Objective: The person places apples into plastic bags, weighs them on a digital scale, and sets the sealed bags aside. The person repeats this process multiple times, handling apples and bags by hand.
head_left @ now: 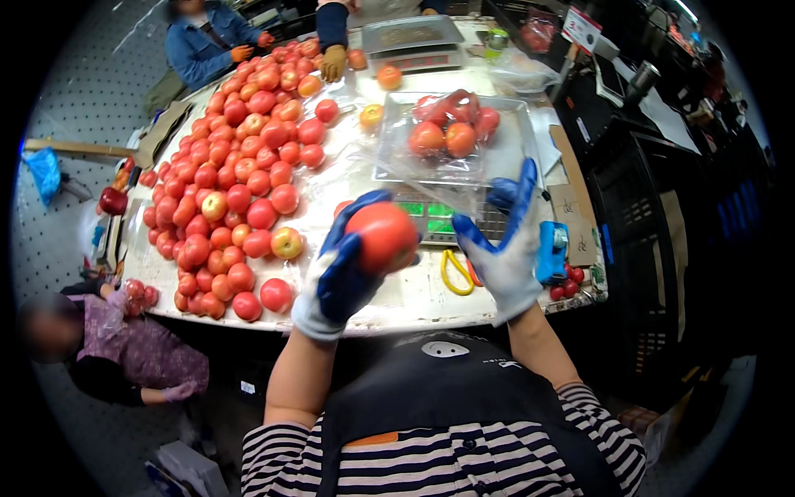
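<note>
A large red tomato rests in my left hand, which wears a blue-coated white work glove. To its right, my gloved right hand is raised with thumb and fingers spread. Nothing shows in its grip, though loose clear plastic lies just beyond the fingertips. Behind both hands stands a digital scale with a lit green display, partly covered by my hands. On its metal pan sits a clear plastic bag of several tomatoes.
Loose tomatoes cover the table's left side. Yellow-handled scissors and a blue tape dispenser lie near my right hand. A second scale stands at the back. Co-workers' gloved hands reach the far edge; another person is at left.
</note>
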The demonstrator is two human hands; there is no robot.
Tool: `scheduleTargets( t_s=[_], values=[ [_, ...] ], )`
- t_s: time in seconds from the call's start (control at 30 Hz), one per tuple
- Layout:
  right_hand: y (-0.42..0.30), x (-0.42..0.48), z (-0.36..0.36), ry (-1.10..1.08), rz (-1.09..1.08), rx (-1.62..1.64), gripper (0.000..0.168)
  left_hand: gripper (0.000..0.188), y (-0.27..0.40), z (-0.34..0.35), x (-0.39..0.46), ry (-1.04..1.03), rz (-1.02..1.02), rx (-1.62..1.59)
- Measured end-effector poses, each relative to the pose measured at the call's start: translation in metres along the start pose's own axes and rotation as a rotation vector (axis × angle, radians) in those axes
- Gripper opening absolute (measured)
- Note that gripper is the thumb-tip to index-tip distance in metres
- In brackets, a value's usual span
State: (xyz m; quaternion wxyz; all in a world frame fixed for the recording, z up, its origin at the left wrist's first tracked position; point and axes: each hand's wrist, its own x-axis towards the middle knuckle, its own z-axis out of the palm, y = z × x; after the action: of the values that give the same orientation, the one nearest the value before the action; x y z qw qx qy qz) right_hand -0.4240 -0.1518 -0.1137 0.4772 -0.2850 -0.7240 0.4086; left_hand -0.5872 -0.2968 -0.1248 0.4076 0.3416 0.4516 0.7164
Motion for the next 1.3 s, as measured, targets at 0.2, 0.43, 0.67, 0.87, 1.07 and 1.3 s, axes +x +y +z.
scheduleTargets(
  t_s=[0.2,0.43,0.67,0.87,1.07,1.3],
  values=[
    [0.02,0.019,-0.002,-0.02,-0.108,-0.131,0.04,0.021,-0.059,0.034,0.112,0.025,-0.004,-0.215],
    [0.024,0.009,0.006,-0.153,-0.37,-0.075,0.034,0.077,-0.127,0.037,0.192,0.038,-0.108,0.888],
    [0.03,0.011,-0.039,-0.618,0.04,0.329,0.049,0.078,-0.083,0.039,0.153,-0.092,0.013,1.035],
    [0.093,-0.005,-0.103,-0.178,0.471,0.63,0.055,0.044,0.004,0.012,0.044,-0.08,-0.143,0.672],
    [0.107,-0.012,-0.107,-0.076,0.238,-0.284,0.078,0.046,0.032,-0.047,-0.022,-0.236,-0.182,0.031],
    [0.097,0.055,-0.072,-0.386,-0.242,-1.006,0.115,0.054,-0.039,-0.051,-0.039,-0.203,-0.628,0.037]
  ],
)
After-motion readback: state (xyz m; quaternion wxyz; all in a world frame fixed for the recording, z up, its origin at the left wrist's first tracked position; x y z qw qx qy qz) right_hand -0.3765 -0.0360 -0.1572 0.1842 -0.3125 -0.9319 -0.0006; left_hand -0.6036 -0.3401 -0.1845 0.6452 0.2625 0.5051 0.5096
